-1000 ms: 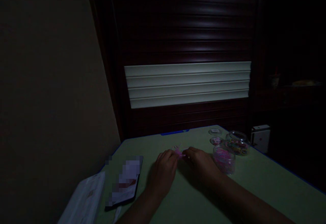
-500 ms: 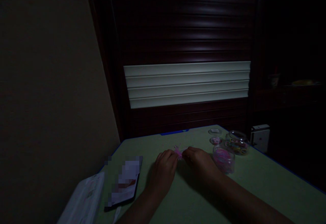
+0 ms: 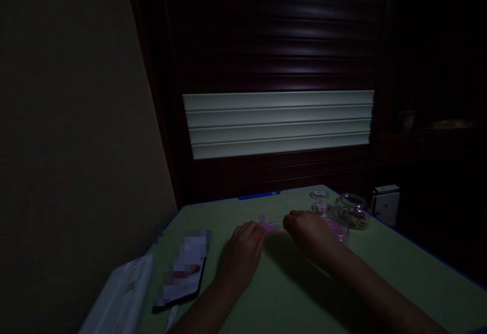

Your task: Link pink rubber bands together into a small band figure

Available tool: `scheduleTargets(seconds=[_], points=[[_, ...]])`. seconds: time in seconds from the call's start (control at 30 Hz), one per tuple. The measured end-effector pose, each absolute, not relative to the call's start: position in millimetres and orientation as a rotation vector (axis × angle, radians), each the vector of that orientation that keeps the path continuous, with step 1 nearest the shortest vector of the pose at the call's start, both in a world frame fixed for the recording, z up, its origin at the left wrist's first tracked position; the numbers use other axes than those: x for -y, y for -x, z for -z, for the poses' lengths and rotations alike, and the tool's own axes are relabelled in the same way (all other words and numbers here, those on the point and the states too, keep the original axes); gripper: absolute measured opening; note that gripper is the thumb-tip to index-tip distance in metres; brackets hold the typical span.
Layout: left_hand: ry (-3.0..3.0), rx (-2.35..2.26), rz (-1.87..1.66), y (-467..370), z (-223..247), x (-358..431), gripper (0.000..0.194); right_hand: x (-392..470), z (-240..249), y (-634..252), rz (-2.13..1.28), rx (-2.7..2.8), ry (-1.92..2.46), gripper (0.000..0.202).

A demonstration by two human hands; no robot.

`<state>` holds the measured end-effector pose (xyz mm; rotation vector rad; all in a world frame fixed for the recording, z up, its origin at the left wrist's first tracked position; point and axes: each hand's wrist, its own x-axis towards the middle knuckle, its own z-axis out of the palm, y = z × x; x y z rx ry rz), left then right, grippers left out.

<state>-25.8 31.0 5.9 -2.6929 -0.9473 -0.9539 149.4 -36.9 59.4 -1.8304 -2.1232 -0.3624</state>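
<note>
A small frilly bundle of pink strands [image 3: 268,226] lies between my hands, low over the green tabletop. My left hand [image 3: 245,250] is closed, its fingertips pinching the bundle's left side. To the right, my right hand [image 3: 310,235] has its fingers pinched together on a thin pale strand [image 3: 279,224] that runs out from the bundle. The dim light hides the strand's exact kind. Just behind my right hand stands a clear jar of pink strands [image 3: 338,228], partly covered by the hand and wrist.
A jar of coloured bands [image 3: 353,215] stands at the table's right edge, near a small dish of pink pieces [image 3: 321,208] and a clear lid [image 3: 319,195]. On the left lie a tablet [image 3: 184,273] and a white case [image 3: 117,293]. A slatted door [image 3: 281,123] rises behind the table [image 3: 216,215].
My right hand has drawn away to the right and slightly up, so a thin strand now shows between it and the pink bundle. My left hand stays at the bundle.
</note>
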Motion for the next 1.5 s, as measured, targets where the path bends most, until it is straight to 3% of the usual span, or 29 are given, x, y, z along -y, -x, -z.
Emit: scheduleTargets(seconds=[0.4,0.8,1.0,1.27,1.5], points=[[2.681,0.935,0.929,25.5,-6.5,-30.4,0.019,65.0,-87.4,-207.3,0.289,1.885,2.192,0.025],[2.675,0.950,0.914,24.8,-5.5,-32.7,0.020,67.5,-81.2,-228.9,0.243,1.784,2.315,0.023],[2.689,0.970,0.916,25.6,-5.1,-33.5,0.019,62.8,-86.2,-217.9,0.267,1.778,2.238,0.025],[2.700,1.042,0.956,28.8,-6.5,-37.8,0.019,49.0,-73.5,-172.3,0.199,2.078,1.724,0.028],[2.635,1.130,0.892,28.0,-6.5,-33.2,0.018,43.4,-59.4,-149.7,0.218,2.262,1.785,0.022]])
